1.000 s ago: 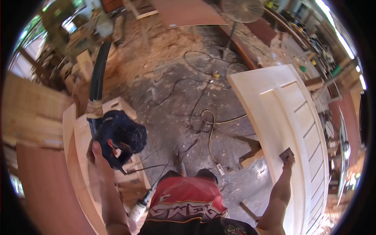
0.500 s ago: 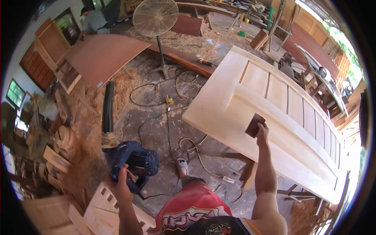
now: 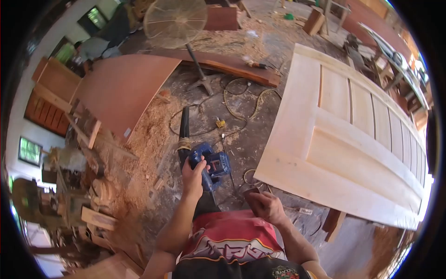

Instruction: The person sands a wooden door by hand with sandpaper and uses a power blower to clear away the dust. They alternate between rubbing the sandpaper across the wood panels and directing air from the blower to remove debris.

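Note:
My left hand (image 3: pixel 193 177) grips a blue electric blower (image 3: pixel 211 165) by its handle, its black nozzle (image 3: pixel 184 130) pointing away over the floor. My right hand (image 3: pixel 265 204) is drawn in close to my body and holds a small dark sanding pad (image 3: pixel 251 191). Both hands are near each other in front of my red patterned shorts. To the right, a pale unfinished wooden door (image 3: pixel 353 135) with raised panels lies flat on supports, its near corner close to my right hand.
A standing fan (image 3: pixel 176 18) stands ahead. A reddish plywood sheet (image 3: pixel 121 88) lies at the left on a frame. Cables (image 3: pixel 241 102) snake over the sawdust-covered floor. Wood offcuts pile up at the left. Another person (image 3: pixel 93 46) is at the far left.
My right hand has left the door surface and come down to my waist with the pad. My left hand has brought the blower toward the middle. My view has swung left.

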Available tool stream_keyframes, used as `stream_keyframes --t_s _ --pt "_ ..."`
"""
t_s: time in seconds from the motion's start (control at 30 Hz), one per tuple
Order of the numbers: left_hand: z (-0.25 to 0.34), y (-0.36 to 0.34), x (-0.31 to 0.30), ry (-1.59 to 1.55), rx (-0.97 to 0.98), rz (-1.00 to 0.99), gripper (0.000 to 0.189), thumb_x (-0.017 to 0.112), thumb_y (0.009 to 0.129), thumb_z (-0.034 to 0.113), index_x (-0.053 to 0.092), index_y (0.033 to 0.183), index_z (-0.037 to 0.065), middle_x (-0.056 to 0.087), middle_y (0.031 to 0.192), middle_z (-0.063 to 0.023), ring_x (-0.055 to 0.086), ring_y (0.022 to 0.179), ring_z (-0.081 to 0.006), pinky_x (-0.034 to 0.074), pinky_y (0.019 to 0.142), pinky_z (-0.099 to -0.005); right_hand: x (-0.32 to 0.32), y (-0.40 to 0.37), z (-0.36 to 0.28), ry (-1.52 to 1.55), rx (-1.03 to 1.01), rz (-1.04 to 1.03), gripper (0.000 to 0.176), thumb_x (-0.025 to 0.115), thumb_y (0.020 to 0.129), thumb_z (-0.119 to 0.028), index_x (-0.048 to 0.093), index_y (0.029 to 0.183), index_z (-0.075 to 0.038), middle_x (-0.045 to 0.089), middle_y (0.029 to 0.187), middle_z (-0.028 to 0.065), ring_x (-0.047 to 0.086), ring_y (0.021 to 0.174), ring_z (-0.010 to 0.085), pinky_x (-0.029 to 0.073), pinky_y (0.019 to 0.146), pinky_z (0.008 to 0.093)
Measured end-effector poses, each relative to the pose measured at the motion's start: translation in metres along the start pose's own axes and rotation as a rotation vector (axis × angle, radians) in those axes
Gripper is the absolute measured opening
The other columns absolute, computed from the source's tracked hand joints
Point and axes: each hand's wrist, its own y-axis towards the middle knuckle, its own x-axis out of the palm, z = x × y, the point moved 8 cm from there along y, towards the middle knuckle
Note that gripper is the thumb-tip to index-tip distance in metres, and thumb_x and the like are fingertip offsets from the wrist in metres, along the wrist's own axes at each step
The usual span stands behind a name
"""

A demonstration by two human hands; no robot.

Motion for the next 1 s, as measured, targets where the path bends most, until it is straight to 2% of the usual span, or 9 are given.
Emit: stream_keyframes --t_s 0.2,0.23,0.33,0.37,0.47,0.53,0.67,0.8,1.0 --pt "-0.101 0.164 -0.013 0.123 -0.297 -0.235 0.036 0.065 0.088 -0.003 0.057 0.122 0.006 0.058 0.111 -0.0054 0.067 0.089 -0.0215 0.056 0.081 -0.0365 0.093 0.019 0.057 -0.019 0.370 -0.004 0.019 0.066 0.091 -0.012 0.074 0.109 -0.013 0.069 0.085 0.0098 0.068 0.077 0.0324 0.056 0.072 0.0467" --pt "-0.114 0.186 -0.014 0.187 -0.376 -0.246 0.038 0.064 0.087 -0.006 0.055 0.122 0.007 0.056 0.112 -0.0055 0.066 0.089 -0.0216 0.057 0.081 -0.0369 0.110 0.016 0.065 -0.081 0.429 0.003 0.032 0.063 0.090 -0.012 0.072 0.120 -0.015 0.072 0.092 0.0125 0.070 0.086 0.0363 0.056 0.081 0.0482" --pt "-0.177 0.262 -0.017 0.251 -0.543 -0.366 0.039 0.064 0.086 -0.008 0.054 0.121 0.007 0.056 0.108 -0.0053 0.065 0.086 -0.0206 0.057 0.078 -0.0354 0.142 0.003 0.067 -0.047 0.812 0.428 0.045 0.064 0.089 -0.015 0.065 0.133 -0.014 0.074 0.102 0.0193 0.071 0.096 0.0421 0.056 0.085 0.0489" --pt "-0.195 0.279 -0.016 0.291 -0.587 -0.404 0.036 0.062 0.089 -0.009 0.054 0.121 0.005 0.057 0.110 -0.0063 0.063 0.093 -0.0218 0.058 0.086 -0.0375 0.162 -0.012 0.068 0.142 1.052 0.476 0.053 0.063 0.089 -0.016 0.058 0.141 -0.012 0.072 0.107 0.0259 0.069 0.103 0.0463 0.056 0.089 0.0490" --pt "-0.257 0.326 -0.019 0.419 -0.681 -0.480 0.044 0.065 0.087 -0.009 0.052 0.125 0.007 0.058 0.103 -0.0064 0.063 0.085 -0.0209 0.055 0.076 -0.0375 0.195 -0.035 0.035 -0.056 1.314 0.642 0.054 0.063 0.091 -0.013 0.055 0.144 -0.007 0.074 0.108 0.0216 0.072 0.102 0.0405 0.056 0.088 0.0451" --pt "-0.269 0.338 -0.016 0.459 -0.700 -0.451 0.046 0.066 0.088 -0.007 0.052 0.129 0.007 0.060 0.106 -0.0074 0.064 0.092 -0.0220 0.054 0.080 -0.0383 0.235 -0.068 0.034 -0.118 1.387 0.714 0.049 0.066 0.088 -0.011 0.061 0.136 -0.006 0.074 0.105 0.0212 0.073 0.098 0.0336 0.055 0.088 0.0414" --pt "-0.352 0.383 -0.007 0.477 -0.630 -0.569 0.051 0.069 0.089 -0.003 0.053 0.136 0.008 0.064 0.115 -0.0091 0.063 0.106 -0.0236 0.052 0.088 -0.0380 0.318 -0.123 0.063 -0.019 1.517 0.894 0.038 0.068 0.088 -0.007 0.066 0.125 -0.003 0.075 0.105 0.0158 0.072 0.095 0.0228 0.055 0.086 0.0361" --pt "-0.418 0.404 0.016 0.657 -0.525 -0.716 0.055 0.069 0.088 -0.002 0.053 0.140 0.006 0.066 0.120 -0.0100 0.064 0.105 -0.0261 0.050 0.092 -0.0390 0.406 -0.164 0.133 0.083 1.628 1.010 0.031 0.066 0.089 -0.004 0.068 0.120 -0.001 0.074 0.104 0.0111 0.069 0.096 0.0159 0.054 0.086 0.0318" --pt "-0.587 0.469 0.037 0.943 -0.055 -1.076 0.071 0.074 0.084 0.008 0.046 0.149 0.005 0.066 0.130 -0.0213 0.065 0.119 -0.0328 0.050 0.101 -0.0405 0.540 -0.215 0.322 0.020 1.784 0.895 0.035 0.068 0.088 -0.013 0.069 0.120 -0.001 0.075 0.105 0.0172 0.071 0.097 0.0267 0.054 0.090 0.0375"
